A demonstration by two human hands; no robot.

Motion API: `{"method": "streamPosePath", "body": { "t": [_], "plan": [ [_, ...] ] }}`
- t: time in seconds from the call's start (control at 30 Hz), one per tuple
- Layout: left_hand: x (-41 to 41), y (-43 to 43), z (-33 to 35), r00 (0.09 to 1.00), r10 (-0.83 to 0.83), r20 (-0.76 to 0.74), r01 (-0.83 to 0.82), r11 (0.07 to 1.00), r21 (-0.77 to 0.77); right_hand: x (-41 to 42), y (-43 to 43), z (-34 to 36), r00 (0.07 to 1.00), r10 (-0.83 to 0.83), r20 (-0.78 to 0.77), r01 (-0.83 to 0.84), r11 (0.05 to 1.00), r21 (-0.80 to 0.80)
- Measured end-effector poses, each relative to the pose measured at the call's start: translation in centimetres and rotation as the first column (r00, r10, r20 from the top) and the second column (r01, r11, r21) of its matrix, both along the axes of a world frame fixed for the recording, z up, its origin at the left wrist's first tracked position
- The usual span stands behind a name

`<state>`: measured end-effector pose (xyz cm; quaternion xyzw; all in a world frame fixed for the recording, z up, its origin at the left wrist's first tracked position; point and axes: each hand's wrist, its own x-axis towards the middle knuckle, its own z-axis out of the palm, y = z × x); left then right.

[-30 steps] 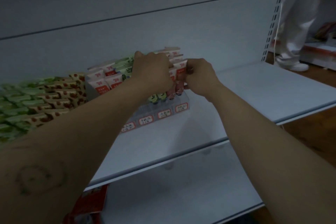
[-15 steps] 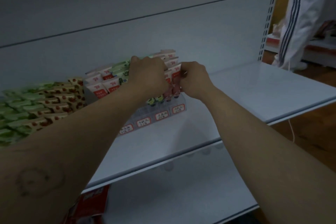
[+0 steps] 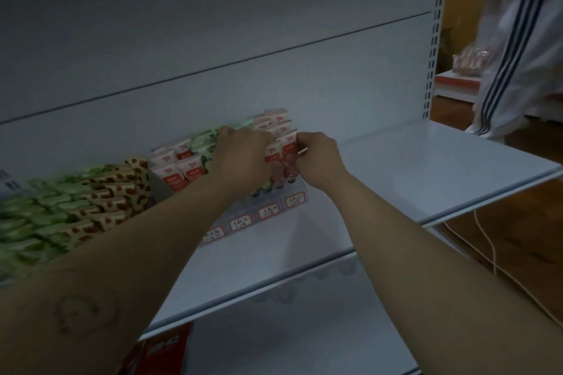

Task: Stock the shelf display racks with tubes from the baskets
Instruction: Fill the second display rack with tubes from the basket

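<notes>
A clear display rack with red-bordered price labels stands on the white shelf. Rows of upright tubes fill it: red-and-white ones and green ones. My right hand pinches a pink-red tube in the rack's rightmost row. My left hand lies over the middle rows, fingers curled around the tubes there; which tube it holds is hidden. More red-and-white tubes stand at the rack's left side.
Piles of green and red-patterned packets lie on the shelf to the left. A lower shelf holds a red package. A person in striped trousers stands at the right. Cables hang by the wooden floor.
Both hands stay on the tubes in the rack, shifting only slightly. The person at the right has walked closer along the aisle.
</notes>
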<state>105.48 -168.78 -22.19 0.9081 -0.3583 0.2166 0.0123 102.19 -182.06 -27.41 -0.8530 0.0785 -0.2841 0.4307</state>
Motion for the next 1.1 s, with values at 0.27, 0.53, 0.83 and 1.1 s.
{"method": "streamPosePath", "body": {
  "t": [0.27, 0.53, 0.83, 1.1],
  "plan": [
    [-2.0, 3.6, 0.1, 0.990, -0.122, 0.074, 0.135, 0.969, -0.206, -2.0, 1.2, -0.1, 0.995, -0.021, -0.101, 0.015, 0.998, -0.063],
    [-7.1, 11.7, -2.7, 0.994, -0.085, 0.074, 0.099, 0.972, -0.214, -7.4, 5.4, 1.1, 0.990, -0.064, -0.129, 0.006, 0.914, -0.406],
    [-13.2, 21.0, -10.8, 0.993, -0.026, -0.118, -0.009, 0.956, -0.293, -13.2, 14.8, -4.8, 0.966, 0.133, -0.222, -0.239, 0.789, -0.566],
    [-18.1, 26.3, -23.4, 0.936, 0.048, -0.349, -0.137, 0.962, -0.236, -17.2, 18.8, -12.8, 0.891, 0.229, -0.393, -0.452, 0.538, -0.711]
  ]
}}
